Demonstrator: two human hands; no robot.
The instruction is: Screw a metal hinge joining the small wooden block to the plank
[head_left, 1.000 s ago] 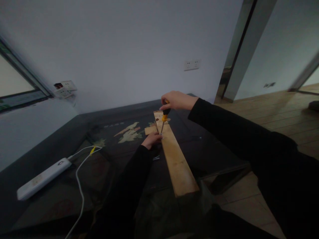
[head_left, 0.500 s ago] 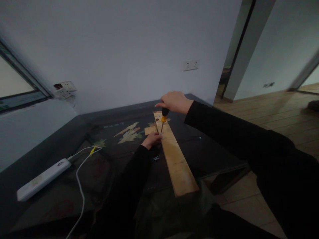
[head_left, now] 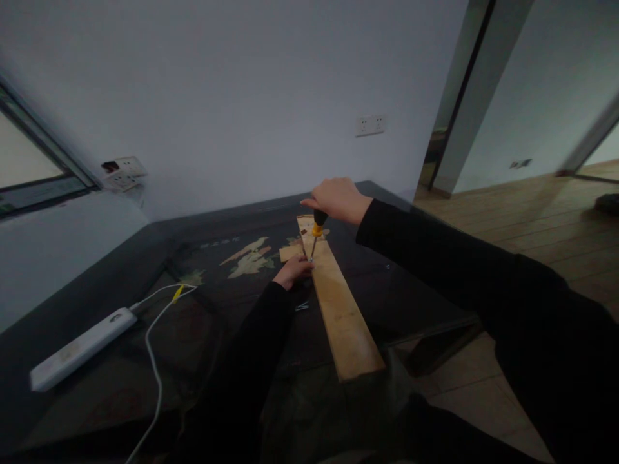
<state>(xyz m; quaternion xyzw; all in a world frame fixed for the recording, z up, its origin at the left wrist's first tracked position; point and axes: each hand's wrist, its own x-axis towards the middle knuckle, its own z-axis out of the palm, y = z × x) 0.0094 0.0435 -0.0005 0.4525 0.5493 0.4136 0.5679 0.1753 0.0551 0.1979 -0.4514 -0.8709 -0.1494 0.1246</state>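
Your right hand [head_left: 337,198] grips the screwdriver [head_left: 317,229], covering its handle's top. The tip meets the left edge of the board [head_left: 345,316] by your left hand [head_left: 291,270]; whether those fingers pinch anything, you can't tell. Dark table [head_left: 372,287] below, pale wall [head_left: 251,116] beyond.

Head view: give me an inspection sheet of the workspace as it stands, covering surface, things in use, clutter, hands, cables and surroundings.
Surface: dark table with a pale bird pattern.
Things in use: screwdriver, tip down at the left edge of a long board; small metal pieces, perhaps screws, left of the board.
Clutter: white power strip at the left.
Right hand: grips the screwdriver's handle from above.
Left hand: fingers by the screwdriver's tip; grip unclear.
Other people's hands: nothing seen.
Cables: white cable from the strip, yellow tag on it.
Surroundings: wall behind, sockets on it.
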